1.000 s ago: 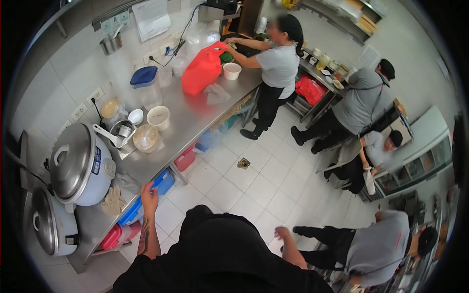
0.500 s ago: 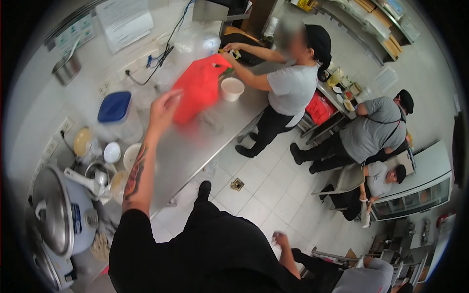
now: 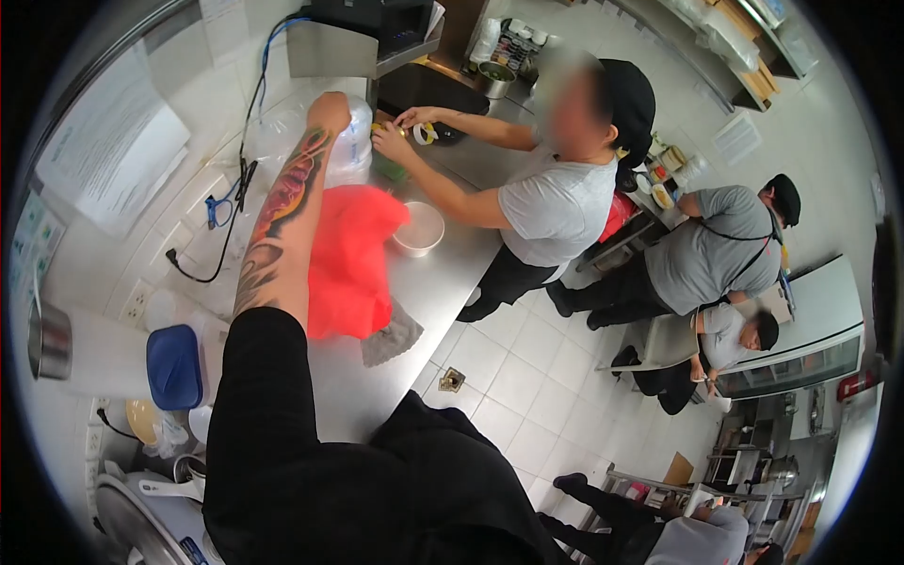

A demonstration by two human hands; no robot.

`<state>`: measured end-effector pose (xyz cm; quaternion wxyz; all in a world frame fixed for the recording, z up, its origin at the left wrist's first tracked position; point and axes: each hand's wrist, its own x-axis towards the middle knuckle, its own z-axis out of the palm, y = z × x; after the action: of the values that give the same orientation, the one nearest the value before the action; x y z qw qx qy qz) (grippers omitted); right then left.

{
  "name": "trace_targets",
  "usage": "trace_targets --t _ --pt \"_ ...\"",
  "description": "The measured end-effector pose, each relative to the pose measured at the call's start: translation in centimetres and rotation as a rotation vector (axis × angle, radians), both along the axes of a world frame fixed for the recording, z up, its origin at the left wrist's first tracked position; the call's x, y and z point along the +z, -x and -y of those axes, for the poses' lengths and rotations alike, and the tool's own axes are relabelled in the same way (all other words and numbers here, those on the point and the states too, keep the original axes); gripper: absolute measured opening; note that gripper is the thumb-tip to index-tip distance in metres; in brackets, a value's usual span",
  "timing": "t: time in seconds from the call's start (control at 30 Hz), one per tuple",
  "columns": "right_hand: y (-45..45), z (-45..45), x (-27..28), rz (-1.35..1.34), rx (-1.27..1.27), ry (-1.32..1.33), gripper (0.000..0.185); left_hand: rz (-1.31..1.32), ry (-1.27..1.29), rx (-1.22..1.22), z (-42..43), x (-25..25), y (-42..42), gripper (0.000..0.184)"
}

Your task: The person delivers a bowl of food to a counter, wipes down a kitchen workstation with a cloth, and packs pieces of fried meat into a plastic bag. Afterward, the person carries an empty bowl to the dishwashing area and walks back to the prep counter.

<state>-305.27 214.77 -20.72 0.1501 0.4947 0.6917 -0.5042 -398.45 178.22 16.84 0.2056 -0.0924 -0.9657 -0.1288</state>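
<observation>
Left hand (image 3: 328, 111) moved forward to clear plastic stack (image 3: 354, 143), grip unclear, red bag (image 3: 350, 268) beside forearm (image 3: 287, 202), right hand unseen

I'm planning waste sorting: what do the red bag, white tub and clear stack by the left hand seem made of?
Red bag: probably thin nonwoven fabric, perhaps plastic; matte and softly creased.
White tub: perhaps coated paper or plastic; the smooth, pale surface leaves this open.
Clear stack by the left hand: likely glossy plastic; translucent, with bright highlights.
</observation>
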Motion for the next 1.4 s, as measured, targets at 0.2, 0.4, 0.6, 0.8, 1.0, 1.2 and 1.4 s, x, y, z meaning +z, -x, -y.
trace_targets --t 0.2,0.4,0.6,0.8,1.0,1.2,1.4 --pt "8.7 -1.1 8.6 -0.005 -0.125 0.086 0.032 0.0 0.051 0.075 0.5 -1.7 3.1 0.023" --pt "9.2 -8.2 5.4 0.138 0.071 0.164 0.035 -0.033 -0.005 0.109 1.6 -1.2 2.4 0.021" --pt "12.3 -11.3 6.6 0.193 0.235 0.067 0.029 0.046 -0.579 0.123 2.1 1.2 0.1 0.021" --pt "15.3 -13.0 2.6 0.137 0.163 0.101 0.029 0.076 -1.516 -0.093 2.9 1.7 -1.4 0.023" --pt "17.9 -12.0 1.5 0.086 0.037 0.177 0.028 -0.145 -1.964 -0.219 4.4 3.3 -5.2 0.022" --pt "18.2 -11.2 0.4 0.019 0.336 0.104 0.027 -0.326 -1.895 -0.321 6.5 8.1 -15.6 0.018" --pt "25.7 -11.2 1.7 -0.15 0.72 -0.29 0.04 0.039 -1.721 -0.533 -0.1 2.7 -37.2 0.018"
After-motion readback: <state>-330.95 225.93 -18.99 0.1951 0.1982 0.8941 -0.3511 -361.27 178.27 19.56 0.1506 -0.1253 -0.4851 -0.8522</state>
